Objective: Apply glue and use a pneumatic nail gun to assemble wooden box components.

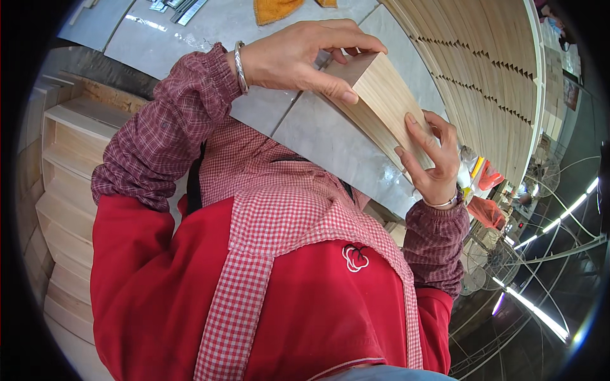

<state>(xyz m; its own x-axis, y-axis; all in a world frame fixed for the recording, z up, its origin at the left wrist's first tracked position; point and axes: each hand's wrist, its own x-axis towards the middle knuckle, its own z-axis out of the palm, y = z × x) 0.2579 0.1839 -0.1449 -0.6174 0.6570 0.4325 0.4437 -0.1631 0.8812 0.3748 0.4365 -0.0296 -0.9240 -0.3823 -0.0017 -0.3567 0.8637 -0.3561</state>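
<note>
The wood block (389, 95) is over the grey tabletop (279, 105), slanting from upper left to lower right between both hands; whether its underside rests on the surface cannot be determined from this view. The left hand (311, 56) holds the upper end of the block. Its grip is part open, to the breadth of that end: the thumb lies against the near corner, and the fingers reach across to the far edge, one fingertip at the top corner. The block's end is pinched between them. The right hand (437, 155) has hold of the lower end. Two of its digit tips are set apart on the block, one on the pale broad face and one at the near lower edge; the remaining fingers curl beside the right edge, where their contact cannot be confirmed. Long grain lines run along the broad face, and the end near the left thumb appears darker. An orange cloth (277, 10) lies on the tabletop beyond the left hand, with metal strips (185, 9) farther left. Rows of boards (473, 70) stand close together at upper right, well clear of the left hand. A red bag (490, 176) is near the right wrist. Wooden trays (71, 190) are stacked at the person's left, below tabletop level.
</note>
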